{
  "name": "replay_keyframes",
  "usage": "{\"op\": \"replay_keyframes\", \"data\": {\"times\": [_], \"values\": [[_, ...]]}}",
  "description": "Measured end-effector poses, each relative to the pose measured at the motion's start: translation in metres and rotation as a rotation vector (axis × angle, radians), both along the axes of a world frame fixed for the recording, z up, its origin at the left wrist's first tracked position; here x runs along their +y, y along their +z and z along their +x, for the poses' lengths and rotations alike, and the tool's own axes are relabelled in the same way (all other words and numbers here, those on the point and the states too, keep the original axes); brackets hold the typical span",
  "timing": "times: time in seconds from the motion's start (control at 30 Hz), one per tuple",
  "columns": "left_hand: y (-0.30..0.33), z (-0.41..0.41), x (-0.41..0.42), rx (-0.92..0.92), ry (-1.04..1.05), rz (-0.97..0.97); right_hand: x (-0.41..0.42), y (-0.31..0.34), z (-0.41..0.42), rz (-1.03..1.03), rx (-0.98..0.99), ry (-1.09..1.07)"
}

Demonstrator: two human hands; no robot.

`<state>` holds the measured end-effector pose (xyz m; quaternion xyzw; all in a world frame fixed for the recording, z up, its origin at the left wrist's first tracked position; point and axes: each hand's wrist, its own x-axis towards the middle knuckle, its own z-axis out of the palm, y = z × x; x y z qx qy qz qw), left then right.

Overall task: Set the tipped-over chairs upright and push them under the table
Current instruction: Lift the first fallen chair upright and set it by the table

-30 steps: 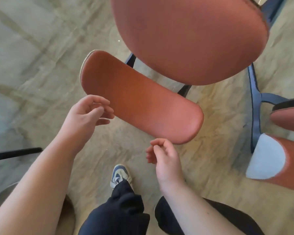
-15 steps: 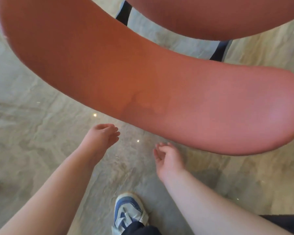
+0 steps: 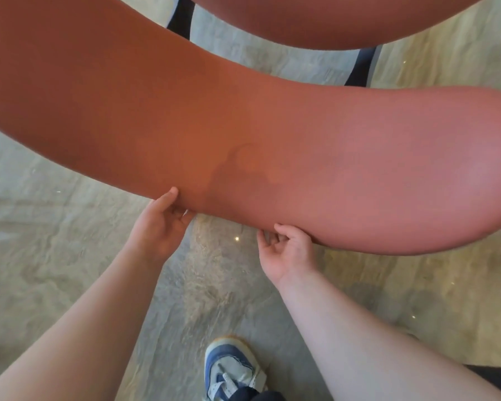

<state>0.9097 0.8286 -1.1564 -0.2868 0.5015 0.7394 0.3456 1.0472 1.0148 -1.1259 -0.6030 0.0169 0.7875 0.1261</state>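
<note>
Chair back (image 3: 243,134): red-brown, long, curved, close up across the middle | left hand (image 3: 159,227), right hand (image 3: 287,253): both now pinching its near edge; before they hung loose below it

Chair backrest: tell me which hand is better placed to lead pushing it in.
Left, marginally. The left hand grips the lower edge of the terracotta backrest nearer its middle, thumb on the front face. The right hand pinches the same edge further toward one end. Using both seems wiser.
</note>
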Motion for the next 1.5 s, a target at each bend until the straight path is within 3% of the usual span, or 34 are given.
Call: {"op": "replay_keyframes", "data": {"times": [0.33,0.97,1.5], "values": [[0.027,-0.011,0.007,0.025,-0.014,-0.148,0.008,0.031,-0.005,-0.023,-0.037,0.038],[0.372,-0.111,0.098,-0.052,-0.104,-0.362,0.098,0.37,-0.092,0.083,-0.166,0.222],[0.517,-0.182,0.191,-0.002,-0.121,-0.63,0.19,0.491,-0.159,0.148,-0.166,0.377]]}}
